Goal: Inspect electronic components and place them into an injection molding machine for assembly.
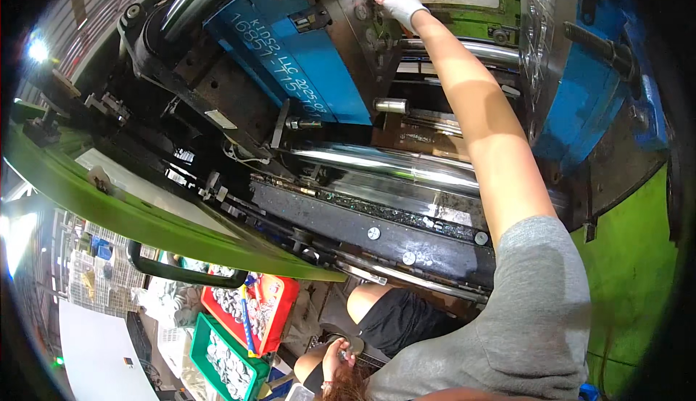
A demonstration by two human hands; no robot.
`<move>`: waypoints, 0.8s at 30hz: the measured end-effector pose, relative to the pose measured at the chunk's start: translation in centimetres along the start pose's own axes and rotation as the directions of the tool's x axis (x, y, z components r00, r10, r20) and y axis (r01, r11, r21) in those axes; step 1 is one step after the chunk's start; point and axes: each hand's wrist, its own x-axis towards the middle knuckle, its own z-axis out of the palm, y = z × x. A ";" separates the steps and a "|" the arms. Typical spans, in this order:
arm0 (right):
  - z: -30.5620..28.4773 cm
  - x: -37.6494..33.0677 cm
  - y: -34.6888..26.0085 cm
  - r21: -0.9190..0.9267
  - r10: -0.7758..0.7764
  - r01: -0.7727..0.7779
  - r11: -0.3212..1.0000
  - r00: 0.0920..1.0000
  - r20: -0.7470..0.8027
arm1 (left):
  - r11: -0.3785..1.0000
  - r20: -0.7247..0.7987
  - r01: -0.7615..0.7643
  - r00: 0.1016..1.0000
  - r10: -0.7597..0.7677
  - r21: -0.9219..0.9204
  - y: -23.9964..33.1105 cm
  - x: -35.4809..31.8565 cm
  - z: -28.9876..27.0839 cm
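My right arm stretches up to a steel mould half point(377, 46) fixed to a blue block. There my right hand point(400, 7), in a white glove with bare fingertips, has its fingers drawn together against the mould face. Whatever they hold, if anything, is too small to make out. Low in the view, by my knees, my left hand point(338, 361) is bare and curled closed. A small greyish thing shows at its fingers, but its kind is unclear. Across the gap stands the other mould half point(538, 46), with rows of cavities.
Shiny guide bars point(391, 165) cross the machine below the moulds. A green machine door point(167, 216) with a black handle point(185, 274) is on the left. Below it sit a red tray point(279, 325) and a green tray point(199, 354), both holding many small pale parts.
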 end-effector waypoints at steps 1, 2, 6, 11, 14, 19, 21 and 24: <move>0.0 0.0 0.0 0.066 0.043 -0.045 0.997 0.998 0.036 | 1.000 0.008 -0.027 1.000 0.027 0.016 0.2 -1.3 0.9; -0.1 0.0 0.1 0.130 0.083 -0.092 0.987 0.994 0.074 | 0.998 0.018 -0.053 0.998 0.053 0.032 0.4 -1.9 1.4; 0.0 -0.1 -0.6 0.137 0.083 -0.093 0.986 0.994 0.075 | 0.997 -0.029 0.011 0.999 -0.013 -0.075 -0.8 1.4 -2.2; 0.0 -0.2 -1.2 -0.209 -0.096 0.088 0.974 0.995 -0.030 | 0.999 -0.049 0.024 0.998 -0.026 -0.033 -0.3 0.9 -1.2; -0.6 0.1 -0.5 -0.213 -0.090 0.084 0.974 0.996 -0.021 | 0.998 0.049 -0.050 0.997 0.053 -0.049 -0.2 0.3 -0.5; -0.4 -0.2 -2.2 -0.165 -0.015 0.026 0.986 0.997 0.070 | 1.000 0.000 0.024 1.000 -0.024 -0.020 0.1 1.0 -0.5; -0.4 -0.2 -2.3 -0.160 0.013 0.007 0.987 0.993 0.120 | 1.000 -0.023 0.004 1.000 -0.004 0.000 0.1 0.9 -0.3; 0.0 -0.1 -2.4 -0.248 -0.027 0.036 0.968 0.999 0.040 | 1.000 -0.012 0.015 1.000 -0.015 -0.008 -0.3 1.5 -1.1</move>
